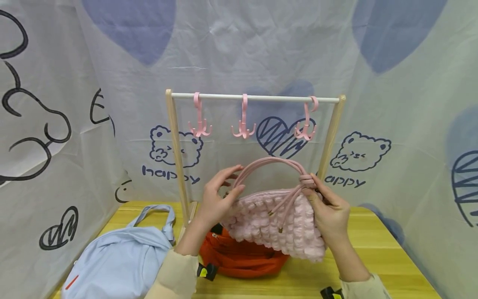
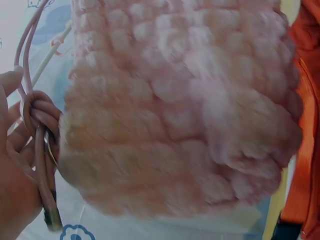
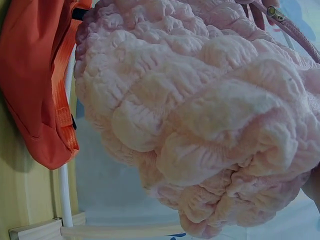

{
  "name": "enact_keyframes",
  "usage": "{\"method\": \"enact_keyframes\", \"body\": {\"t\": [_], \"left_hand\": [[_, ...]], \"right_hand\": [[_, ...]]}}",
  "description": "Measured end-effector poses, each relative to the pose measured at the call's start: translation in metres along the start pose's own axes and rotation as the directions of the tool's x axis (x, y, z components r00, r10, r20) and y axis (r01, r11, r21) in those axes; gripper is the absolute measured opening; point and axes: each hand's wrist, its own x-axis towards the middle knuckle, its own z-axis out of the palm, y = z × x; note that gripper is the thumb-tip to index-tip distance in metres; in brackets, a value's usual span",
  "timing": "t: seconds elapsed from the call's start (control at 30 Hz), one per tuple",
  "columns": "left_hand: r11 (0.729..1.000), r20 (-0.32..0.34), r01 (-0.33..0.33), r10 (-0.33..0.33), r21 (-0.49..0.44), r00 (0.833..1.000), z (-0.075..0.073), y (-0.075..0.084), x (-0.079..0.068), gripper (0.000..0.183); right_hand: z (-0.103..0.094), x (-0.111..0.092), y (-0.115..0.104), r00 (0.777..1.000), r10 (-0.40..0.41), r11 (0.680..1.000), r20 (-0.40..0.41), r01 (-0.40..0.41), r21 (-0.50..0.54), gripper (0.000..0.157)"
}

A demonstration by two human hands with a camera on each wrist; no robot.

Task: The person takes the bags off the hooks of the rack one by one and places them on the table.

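Note:
A pink puffy handbag [image 1: 276, 220] with a looped handle [image 1: 274, 161] is held up above the table, its right end tilted lower. My left hand [image 1: 216, 199] grips the handle's left base between thumb and fingers. At the other end my right hand [image 1: 330, 209] pinches near the handle's knot [image 1: 307, 180], from which two cords hang across the bag's front. In the left wrist view the left hand [image 2: 17, 185] is beside a knotted cord [image 2: 42, 112]. The quilted bag body [image 3: 200, 110] fills most of the right wrist view.
Behind the handbag stands a wooden rack with a white bar [image 1: 272, 98]. Three pink hooks hang on it: left [image 1: 199, 124], middle [image 1: 244, 124] and right [image 1: 306, 126]. An orange-red bag [image 1: 246, 261] and a light blue bag [image 1: 123, 257] lie on the wooden table [image 1: 381, 265]. Printed cloth surrounds it.

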Motion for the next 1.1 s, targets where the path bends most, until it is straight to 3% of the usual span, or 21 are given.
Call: {"method": "enact_keyframes", "body": {"t": [0.2, 0.37, 0.53, 0.7, 0.97, 1.1], "left_hand": [[0.995, 0.018, -0.064, 0.063, 0.072, 0.998, -0.008, -0.003, -0.017, 0.059], [0.994, 0.035, -0.090, 0.088, 0.068, 0.996, -0.013, -0.007, -0.028, 0.063], [0.991, 0.027, -0.106, 0.104, 0.083, 0.994, -0.014, -0.011, -0.036, 0.072], [0.983, 0.000, -0.177, 0.177, 0.044, 0.984, -0.013, -0.016, -0.041, 0.088], [0.949, -0.083, -0.314, 0.310, -0.037, 0.947, -0.008, -0.021, -0.042, 0.069], [0.942, -0.095, -0.328, 0.322, -0.063, 0.942, -0.008, -0.020, -0.041, 0.065]], "right_hand": [[-0.001, 0.000, -0.003, 1.000, -0.020, 0.999, -0.004, 0.020, 0.032, 0.041], [-0.002, 0.002, -0.004, 0.998, -0.052, 0.995, -0.027, 0.054, 0.081, 0.040], [-0.004, 0.003, -0.005, 0.998, -0.031, 0.995, -0.050, 0.036, 0.098, 0.041], [-0.004, 0.003, -0.005, 0.998, -0.007, 0.994, -0.069, 0.014, 0.108, 0.042], [-0.004, 0.003, -0.003, 0.990, 0.054, 0.992, -0.134, -0.037, 0.124, 0.042], [-0.006, 0.002, -0.001, 0.988, 0.071, 0.992, -0.138, -0.056, 0.109, 0.041]]}}
